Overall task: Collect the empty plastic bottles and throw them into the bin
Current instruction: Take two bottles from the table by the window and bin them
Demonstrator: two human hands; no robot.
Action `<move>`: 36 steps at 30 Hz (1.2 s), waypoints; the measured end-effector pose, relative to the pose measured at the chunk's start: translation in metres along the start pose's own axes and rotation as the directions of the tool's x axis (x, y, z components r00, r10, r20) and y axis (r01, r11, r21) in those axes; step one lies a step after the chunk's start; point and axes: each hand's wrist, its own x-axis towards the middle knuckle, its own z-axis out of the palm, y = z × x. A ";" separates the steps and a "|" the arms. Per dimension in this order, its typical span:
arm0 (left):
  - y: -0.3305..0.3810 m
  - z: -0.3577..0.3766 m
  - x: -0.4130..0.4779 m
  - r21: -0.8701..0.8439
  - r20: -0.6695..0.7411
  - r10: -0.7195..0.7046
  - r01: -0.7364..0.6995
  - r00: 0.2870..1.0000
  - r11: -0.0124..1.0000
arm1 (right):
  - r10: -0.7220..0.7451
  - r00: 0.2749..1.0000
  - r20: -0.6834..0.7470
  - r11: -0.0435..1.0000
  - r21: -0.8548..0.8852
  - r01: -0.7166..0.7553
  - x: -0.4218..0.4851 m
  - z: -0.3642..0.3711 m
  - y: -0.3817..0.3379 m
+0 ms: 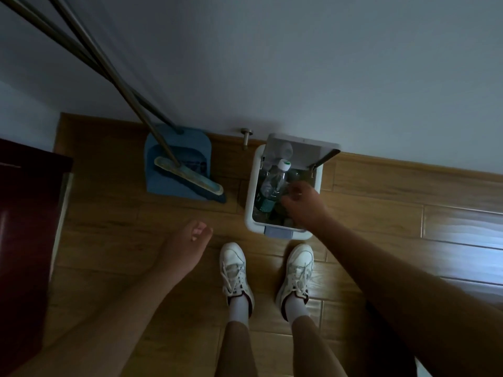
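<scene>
Wooden plank floor spreads widest, with broad open room to the person's right; a dark red cabinet closes off the left edge, and a pale wall bounds the far side. Against that wall a blue plastic dustpan holding a long-handled broom stands just left of the white rectangular pedal bin, whose lid is tilted back. Inside the bin a clear plastic bottle with a white cap and green label leans among others (their number cannot be told in the dim light). Right hand hovers over the opening, fingers loosely curled, seemingly holding nothing; the drop appears done. Left hand hangs beside, half-curled and empty. Next, judged: lift straight up clear of the rim, then step back.
</scene>
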 end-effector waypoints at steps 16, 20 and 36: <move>-0.038 0.016 0.032 0.132 0.072 -0.002 -0.007 0.997 0.991 | 0.060 0.987 -0.149 0.995 0.092 -0.046 0.067 0.039 0.027; -0.032 0.015 0.030 0.123 0.086 -0.042 0.031 0.995 0.992 | 0.032 0.982 -0.186 0.986 0.167 0.000 0.021 0.018 0.031; -0.009 0.024 0.032 0.249 0.122 0.105 -0.133 0.987 0.959 | -0.025 0.992 -0.125 0.997 0.064 0.033 0.061 0.056 0.034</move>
